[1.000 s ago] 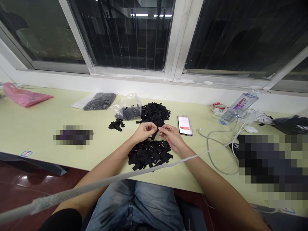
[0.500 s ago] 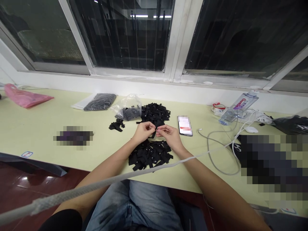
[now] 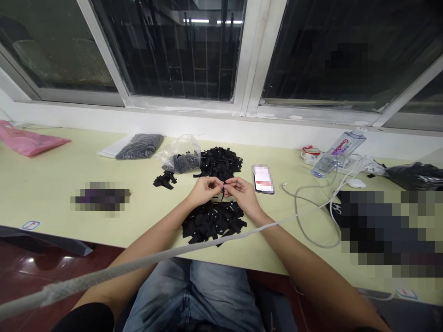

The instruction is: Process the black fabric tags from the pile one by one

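Observation:
My left hand (image 3: 206, 190) and my right hand (image 3: 241, 192) meet above the table, fingertips pinched together on a small black fabric strip (image 3: 222, 195). Most of the strip is hidden behind the fingers; a short end hangs below them. Just beyond the hands lies a heap of black fabric strips (image 3: 221, 161). Nearer my body is a second pile of black strips (image 3: 212, 222), some with small pale marks. A small cluster of strips (image 3: 164, 180) lies to the left, beside an open clear plastic bag (image 3: 183, 159) with dark pieces in it.
On the pale yellow table (image 3: 138, 221), a phone (image 3: 263, 179) lies right of the hands. Farther right are a tilted plastic bottle (image 3: 339, 154) and looped cables (image 3: 297, 207). A filled dark bag (image 3: 140, 146) and pink bag (image 3: 31, 140) lie left. A pale cord (image 3: 138, 267) crosses before me.
The camera view has shifted slightly, so the table things appear a little farther left. Both hands stay pinched together; the strip's hanging end looks narrower.

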A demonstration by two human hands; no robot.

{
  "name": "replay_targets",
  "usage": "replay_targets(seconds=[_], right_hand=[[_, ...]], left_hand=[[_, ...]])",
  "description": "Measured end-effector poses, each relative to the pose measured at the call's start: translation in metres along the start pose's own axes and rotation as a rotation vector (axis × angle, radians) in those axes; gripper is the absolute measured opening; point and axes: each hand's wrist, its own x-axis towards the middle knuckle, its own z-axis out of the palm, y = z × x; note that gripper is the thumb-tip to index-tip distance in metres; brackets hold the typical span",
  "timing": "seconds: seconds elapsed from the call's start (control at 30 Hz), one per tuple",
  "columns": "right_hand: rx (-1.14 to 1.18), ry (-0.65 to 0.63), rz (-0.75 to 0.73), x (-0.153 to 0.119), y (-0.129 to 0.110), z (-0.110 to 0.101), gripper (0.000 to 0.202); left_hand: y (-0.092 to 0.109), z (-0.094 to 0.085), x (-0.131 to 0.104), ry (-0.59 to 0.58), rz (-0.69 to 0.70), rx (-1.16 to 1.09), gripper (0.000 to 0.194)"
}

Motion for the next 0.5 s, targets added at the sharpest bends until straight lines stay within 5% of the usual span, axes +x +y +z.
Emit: replay_targets(seconds=[0.5], right_hand=[[0.021, -0.102, 0.064, 0.000, -0.007, -0.005, 0.042]], left_hand=[[0.011, -0.003, 0.000, -0.071, -0.146, -0.341, 0.033]])
